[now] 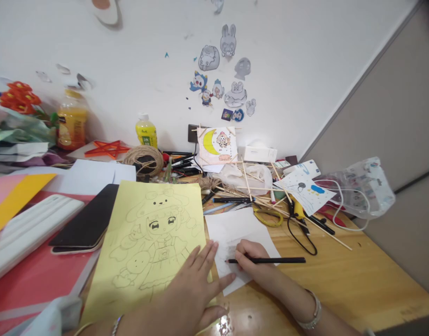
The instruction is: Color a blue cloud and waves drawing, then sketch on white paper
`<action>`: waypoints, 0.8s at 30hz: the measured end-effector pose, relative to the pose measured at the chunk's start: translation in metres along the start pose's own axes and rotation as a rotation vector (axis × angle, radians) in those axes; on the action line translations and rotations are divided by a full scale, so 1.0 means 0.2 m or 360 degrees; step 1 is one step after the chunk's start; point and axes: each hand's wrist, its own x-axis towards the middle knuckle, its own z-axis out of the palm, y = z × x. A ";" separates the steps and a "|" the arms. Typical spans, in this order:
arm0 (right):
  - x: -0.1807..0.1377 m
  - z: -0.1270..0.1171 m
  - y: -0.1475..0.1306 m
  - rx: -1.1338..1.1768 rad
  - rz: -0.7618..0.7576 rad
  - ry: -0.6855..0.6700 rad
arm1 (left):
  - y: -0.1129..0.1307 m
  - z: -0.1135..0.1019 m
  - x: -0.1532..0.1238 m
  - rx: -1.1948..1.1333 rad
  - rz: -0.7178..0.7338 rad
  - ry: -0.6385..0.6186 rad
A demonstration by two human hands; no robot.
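Observation:
A black pencil (280,260) is pinched in my right hand (254,261), its tip touching a white sheet of paper (266,233) with faint grey shading on it. My left hand (195,289) lies flat with its fingers spread, across the lower right of a yellow sheet (113,233) and onto the white paper's left edge. The yellow sheet bears a pencil line drawing of a cartoon girl in an animal hat. My left hand and forearm hide the bottom of that drawing.
Behind the papers lie pens, thin wooden sticks (249,179), a twine roll (144,161) and yellow-handled scissors (268,217). At left are a black phone-like slab (88,219) and a white keyboard-like object (32,228). Bottles (146,130) stand by the wall; a clear bag (364,186) sits right.

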 end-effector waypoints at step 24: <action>-0.01 0.00 -0.02 0.0191 -0.0054 -0.0076 | 0.00 0.00 0.01 0.0010 -0.0008 -0.0023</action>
